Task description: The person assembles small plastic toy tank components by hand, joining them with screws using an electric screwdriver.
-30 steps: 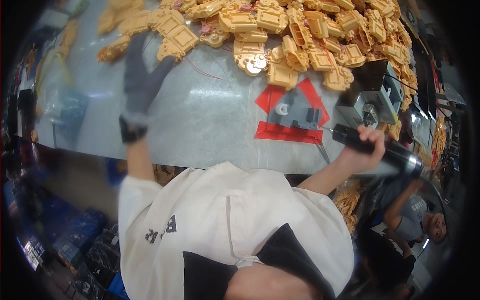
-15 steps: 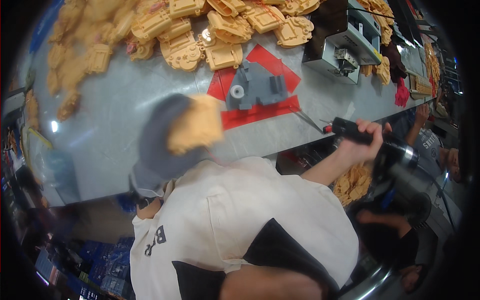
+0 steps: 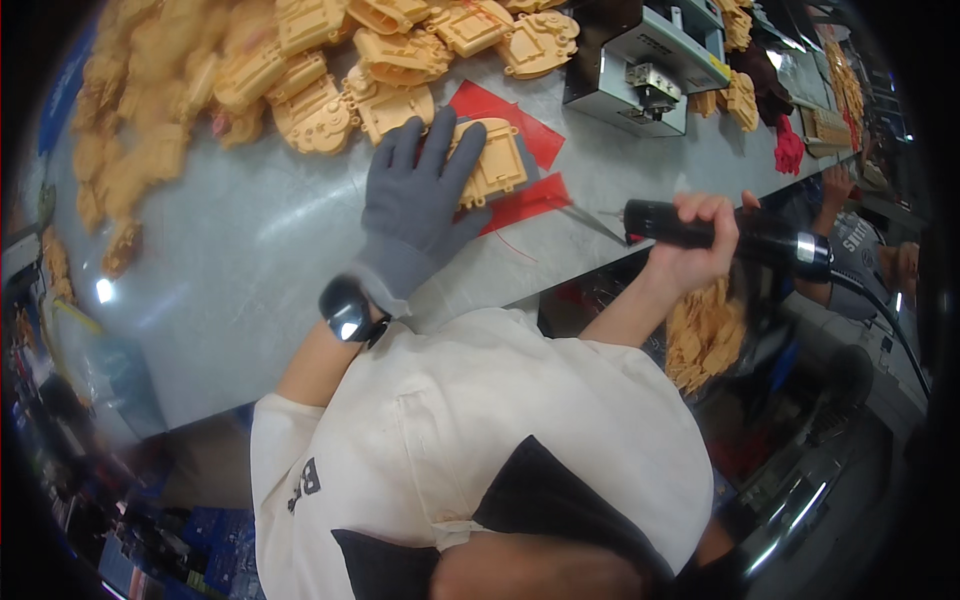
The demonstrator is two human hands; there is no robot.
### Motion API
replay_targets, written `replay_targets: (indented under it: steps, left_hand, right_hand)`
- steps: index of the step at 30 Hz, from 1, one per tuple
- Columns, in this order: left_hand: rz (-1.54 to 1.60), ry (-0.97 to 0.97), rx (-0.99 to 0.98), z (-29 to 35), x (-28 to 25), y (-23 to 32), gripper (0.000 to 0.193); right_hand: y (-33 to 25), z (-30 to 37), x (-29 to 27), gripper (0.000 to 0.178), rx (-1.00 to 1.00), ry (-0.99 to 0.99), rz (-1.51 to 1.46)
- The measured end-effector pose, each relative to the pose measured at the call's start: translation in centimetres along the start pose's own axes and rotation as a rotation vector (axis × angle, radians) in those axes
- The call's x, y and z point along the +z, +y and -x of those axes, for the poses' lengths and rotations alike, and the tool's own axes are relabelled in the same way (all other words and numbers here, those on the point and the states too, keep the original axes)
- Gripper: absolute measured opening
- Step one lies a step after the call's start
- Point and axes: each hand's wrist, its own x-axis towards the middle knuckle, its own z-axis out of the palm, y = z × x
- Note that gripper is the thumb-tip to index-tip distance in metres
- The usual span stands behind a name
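Note:
My left hand [image 3: 415, 205], in a grey glove, is at the left side of a yellow plastic housing [image 3: 505, 165]. Its thumb and forefinger grip the housing's edge, while the other fingers reach toward the pile. Beneath the housing, a grey fixture [image 3: 528, 158] is mostly hidden, with red sheet [image 3: 545, 140] showing around it. My bare right hand [image 3: 700, 240] is wrapped round a black electric screwdriver [image 3: 660, 222], held nearly level over the table's front edge. The bit points left, away from the housing.
Several similar yellow housings [image 3: 315, 115] are heaped along the back and left of the metal table [image 3: 250, 270]. A grey box-shaped device [image 3: 640, 60] stands at the back right. Near the screwdriver tip lies a slim metal tool [image 3: 597, 222]. Another person [image 3: 860, 250] is at far right.
My left hand has carried the yellow housing rightward and away from me onto the grey fixture. The electric screwdriver in my right hand has shifted slightly left and up in view.

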Motion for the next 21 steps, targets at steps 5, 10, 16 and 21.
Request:
replay_targets:
  steps: [5,10,16,21]
  left_hand:
    - [0.133,0.167,0.12,0.0,-3.6,2.3,0.082]
    - [-0.106,0.002,0.05,-1.7,0.8,1.5,0.076]
    - [0.305,0.361,-0.007,1.1,-0.9,1.7,0.074]
    - [0.365,0.387,-0.278,3.3,2.7,-0.5,0.075]
  right_hand:
    - [-0.2,-3.8,2.2,0.045,-0.253,-0.036,0.128]
    - [1.7,-8.1,5.9,0.041,-0.404,-0.123,0.171]
    - [3.6,-9.3,6.6,0.035,-0.444,-0.196,0.32]
    - [3.9,-9.8,6.3,0.033,-0.415,-0.239,0.327]
